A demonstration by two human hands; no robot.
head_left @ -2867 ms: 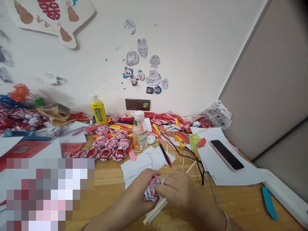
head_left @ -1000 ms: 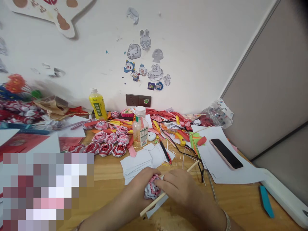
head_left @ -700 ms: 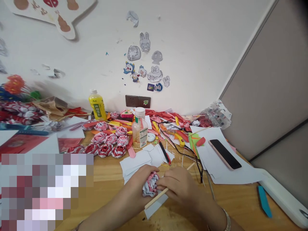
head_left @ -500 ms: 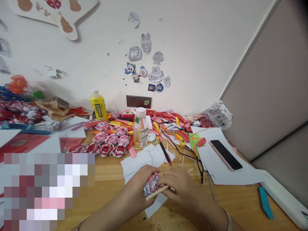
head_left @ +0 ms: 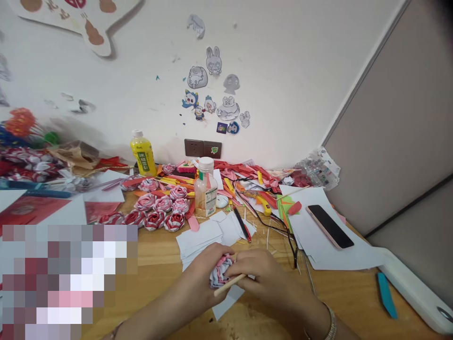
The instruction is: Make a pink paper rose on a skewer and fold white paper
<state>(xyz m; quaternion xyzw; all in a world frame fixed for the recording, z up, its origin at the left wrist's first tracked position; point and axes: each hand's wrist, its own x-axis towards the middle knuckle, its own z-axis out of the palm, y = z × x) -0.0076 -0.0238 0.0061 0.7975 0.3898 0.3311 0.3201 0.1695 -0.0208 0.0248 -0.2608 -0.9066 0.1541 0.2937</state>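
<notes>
A pink and white paper rose [head_left: 220, 273] sits in my left hand [head_left: 203, 267], whose fingers curl round its far side. My right hand [head_left: 260, 276] is closed on a thin wooden stick [head_left: 230, 284], which points down to the left across the front of the rose. The right fingertips also touch the rose's right edge. Below the hands lies a small piece of white paper [head_left: 227, 302]. Just beyond them are white paper sheets [head_left: 198, 241] in a loose stack.
Several finished paper roses [head_left: 155, 220] stand to the left. Behind are a clear bottle [head_left: 205, 189], a yellow drink bottle [head_left: 143, 156] and coloured paper strips [head_left: 244, 172]. A phone [head_left: 331, 226] lies on white paper at right, near a teal cutter-like piece [head_left: 387, 295]. Pixelation covers the lower left.
The right fingers have drawn in closer over the rose's edge and the stick. The rose stays in the left hand, and the whole view has shifted slightly.
</notes>
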